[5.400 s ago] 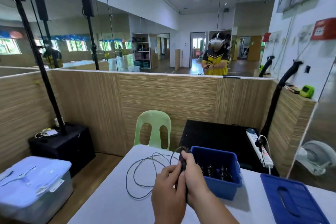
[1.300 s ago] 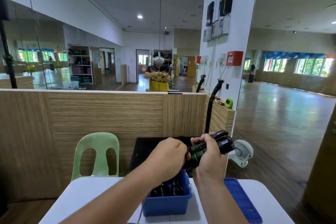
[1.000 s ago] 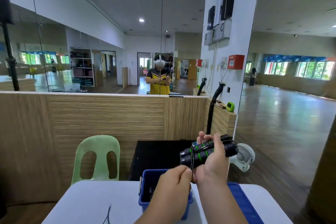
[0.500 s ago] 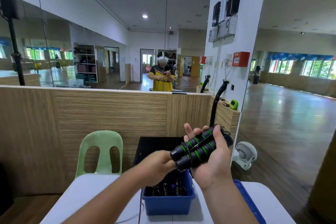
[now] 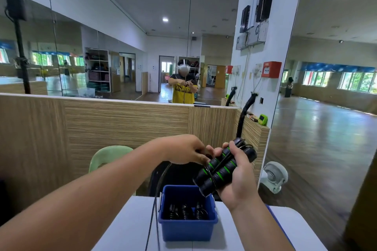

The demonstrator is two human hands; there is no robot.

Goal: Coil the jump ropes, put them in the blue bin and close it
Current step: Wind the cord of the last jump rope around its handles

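Winding under way above the blue bin (image 5: 187,228)
Right hand (image 5: 238,177) grips both handles (image 5: 220,169), left hand (image 5: 183,152) pinches trailing cord (image 5: 152,220) — other ropes (image 5: 185,212) already inside; stowing and closing remain.

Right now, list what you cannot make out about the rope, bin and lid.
Head view:
Thin black cord, upper end: hidden under the left hand.
Its loose end: cut off by the bottom edge.
Green-ringed black foam handles: partly under the right hand.
Dark coiled ropes in the blue plastic bin: too dark to count.
Flat blue lid: mostly behind the right forearm.
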